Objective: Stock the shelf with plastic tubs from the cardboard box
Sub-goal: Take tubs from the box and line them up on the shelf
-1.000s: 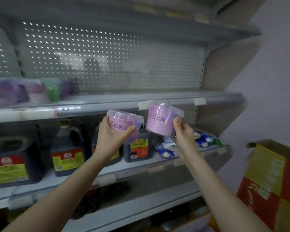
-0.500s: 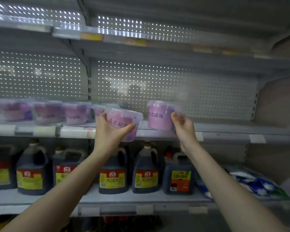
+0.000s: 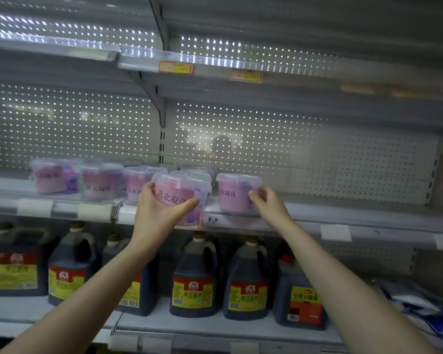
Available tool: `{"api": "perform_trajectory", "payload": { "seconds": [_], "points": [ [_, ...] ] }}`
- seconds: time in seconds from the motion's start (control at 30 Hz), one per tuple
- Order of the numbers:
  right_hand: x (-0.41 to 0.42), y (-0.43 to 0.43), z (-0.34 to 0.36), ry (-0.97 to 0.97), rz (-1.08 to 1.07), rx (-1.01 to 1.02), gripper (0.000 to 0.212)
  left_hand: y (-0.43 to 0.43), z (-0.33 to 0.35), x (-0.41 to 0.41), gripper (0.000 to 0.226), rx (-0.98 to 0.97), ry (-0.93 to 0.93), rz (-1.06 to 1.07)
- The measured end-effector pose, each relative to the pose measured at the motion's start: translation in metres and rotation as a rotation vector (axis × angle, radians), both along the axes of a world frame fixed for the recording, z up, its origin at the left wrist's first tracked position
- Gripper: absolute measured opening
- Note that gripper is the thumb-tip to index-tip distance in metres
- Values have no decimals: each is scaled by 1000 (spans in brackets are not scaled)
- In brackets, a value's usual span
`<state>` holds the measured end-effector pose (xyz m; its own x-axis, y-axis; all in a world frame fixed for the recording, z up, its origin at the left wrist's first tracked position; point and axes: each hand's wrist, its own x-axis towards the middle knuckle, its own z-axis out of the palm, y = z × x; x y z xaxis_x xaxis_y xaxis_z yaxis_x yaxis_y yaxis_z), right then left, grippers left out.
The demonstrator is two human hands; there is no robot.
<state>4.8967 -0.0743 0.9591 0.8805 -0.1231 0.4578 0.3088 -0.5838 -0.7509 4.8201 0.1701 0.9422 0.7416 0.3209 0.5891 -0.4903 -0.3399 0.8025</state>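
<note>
The left hand (image 3: 159,213) gripped an upright laundry-bead tub (image 3: 182,192) from beneath at the shelf (image 3: 343,218) lip; the right hand (image 3: 269,204) pinched a second tub (image 3: 234,192), seemingly resting on the shelf. The front slot lay just ahead of the left one, between the stocked row (image 3: 100,182) and the second tub

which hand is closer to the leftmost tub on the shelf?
Left. The left hand grips a labelled tub right of the leftmost tub; the right hand is farther right, holding a second tub.
</note>
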Motion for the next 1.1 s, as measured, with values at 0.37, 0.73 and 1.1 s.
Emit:
{"api": "perform_trajectory", "payload": {
  "seconds": [0.37,0.73,1.1],
  "points": [
    [-14,30,-2,-187,-176,-53,72,1,4,11,113,50,78,13],
    [4,63,13,-176,-262,-52,71,18,5,22,120,26,78,-32],
    [23,54,3,-199,-284,-148,55,19,10,41,120,42,87,-51]
  ]
}}
